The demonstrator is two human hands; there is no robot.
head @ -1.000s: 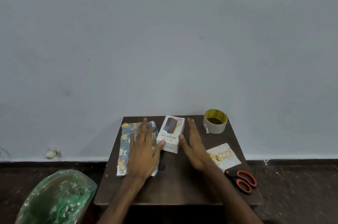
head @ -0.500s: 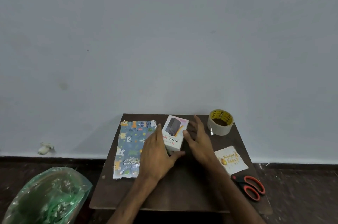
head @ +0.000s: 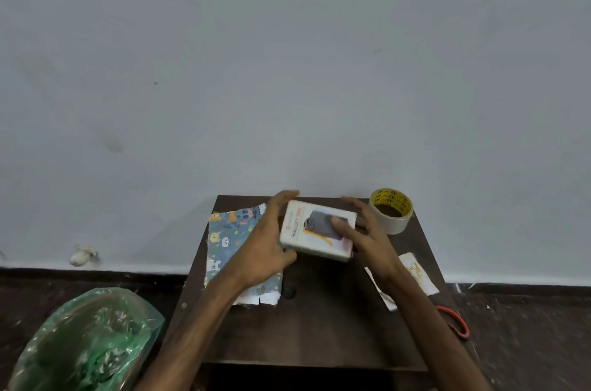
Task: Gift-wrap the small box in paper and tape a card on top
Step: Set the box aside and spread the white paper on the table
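Note:
The small white box [head: 315, 238] is lifted off the dark wooden table [head: 319, 326] and turned crosswise, held between both hands. My left hand [head: 267, 242] grips its left end, fingers curled over the far edge. My right hand [head: 364, 235] grips its right end with the thumb pressed on the printed top. The blue patterned wrapping paper [head: 232, 237] lies flat on the table's left part, partly under my left wrist. The white card with gold lettering [head: 415, 275] lies at the right, half hidden by my right forearm.
A roll of clear tape [head: 391, 210] stands at the table's far right corner. Red-handled scissors [head: 455, 323] lie at the right edge, mostly hidden behind my arm. A green plastic bag [head: 83, 342] sits on the floor to the left. A pale wall rises just behind the table.
Both hands closed on the box, raised it off the table and rotated it crosswise. My left hand left the wrapping paper, which stays flat.

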